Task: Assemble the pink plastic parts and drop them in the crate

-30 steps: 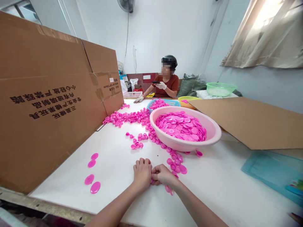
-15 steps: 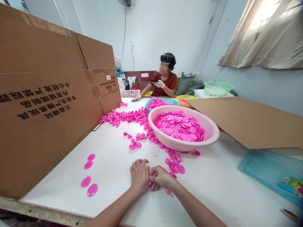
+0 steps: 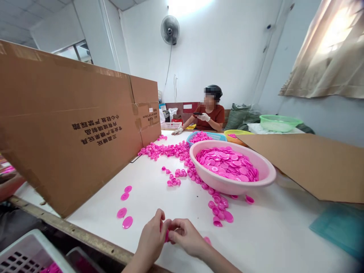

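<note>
Near the table's front edge, my left hand (image 3: 152, 235) and my right hand (image 3: 186, 237) meet, fingers closed together on a small pink plastic piece (image 3: 167, 236). Most of that piece is hidden by my fingers. Just right of my hands lies a loose trail of pink cup-shaped pieces (image 3: 216, 208) and a flat disc. Beyond it stands a pale pink basin (image 3: 267, 176) heaped with flat pink discs (image 3: 227, 163). Several pink discs (image 3: 127, 222) lie apart on the table to the left.
A tall cardboard box (image 3: 85, 151) walls off the left side. A cardboard flap (image 3: 313, 167) and teal plastic sheet (image 3: 335, 227) lie at right. Small pink cups (image 3: 173, 149) spread behind; a blue basket (image 3: 217, 136) and a seated person (image 3: 214, 113) are farther back. A white basket (image 3: 36, 250) sits below the front edge.
My view has tilted up and turned left, bringing the white basket into sight. My hands have lifted off the tabletop, and the pink piece now shows between my fingers.
</note>
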The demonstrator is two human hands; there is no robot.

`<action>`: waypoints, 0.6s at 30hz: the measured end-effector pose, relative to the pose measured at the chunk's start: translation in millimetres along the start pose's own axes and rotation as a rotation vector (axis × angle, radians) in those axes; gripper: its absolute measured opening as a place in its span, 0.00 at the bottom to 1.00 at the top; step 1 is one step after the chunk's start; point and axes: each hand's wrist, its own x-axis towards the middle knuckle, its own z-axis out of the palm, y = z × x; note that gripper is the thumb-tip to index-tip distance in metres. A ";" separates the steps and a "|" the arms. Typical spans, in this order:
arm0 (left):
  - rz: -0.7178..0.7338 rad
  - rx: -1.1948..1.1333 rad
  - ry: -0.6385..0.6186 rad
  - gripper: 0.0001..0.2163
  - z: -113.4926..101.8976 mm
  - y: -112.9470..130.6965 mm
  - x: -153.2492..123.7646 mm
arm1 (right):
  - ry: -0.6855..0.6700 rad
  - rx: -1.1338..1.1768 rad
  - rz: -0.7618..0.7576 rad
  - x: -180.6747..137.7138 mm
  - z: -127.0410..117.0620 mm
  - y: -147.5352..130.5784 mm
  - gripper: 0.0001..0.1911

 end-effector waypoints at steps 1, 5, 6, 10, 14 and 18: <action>0.002 0.032 0.014 0.12 1.0 1.7 -2.4 | 0.007 0.031 -0.018 -0.3 2.8 0.5 0.14; 0.004 0.207 0.043 0.16 14.2 15.9 3.1 | 0.052 0.198 -0.050 -3.2 -3.1 -4.6 0.15; 0.006 0.227 0.043 0.17 17.5 20.0 6.1 | 0.051 0.219 -0.050 -4.5 -7.0 -7.7 0.16; 0.035 0.198 0.054 0.18 25.4 32.7 16.6 | 0.069 0.252 -0.092 -9.0 -19.7 -19.1 0.16; 0.093 0.105 0.077 0.18 30.8 37.1 24.3 | 0.102 0.292 -0.158 -9.8 -24.5 -23.6 0.17; 0.151 0.033 0.128 0.18 40.8 36.8 28.3 | 0.134 0.270 -0.201 -8.9 -24.5 -21.8 0.17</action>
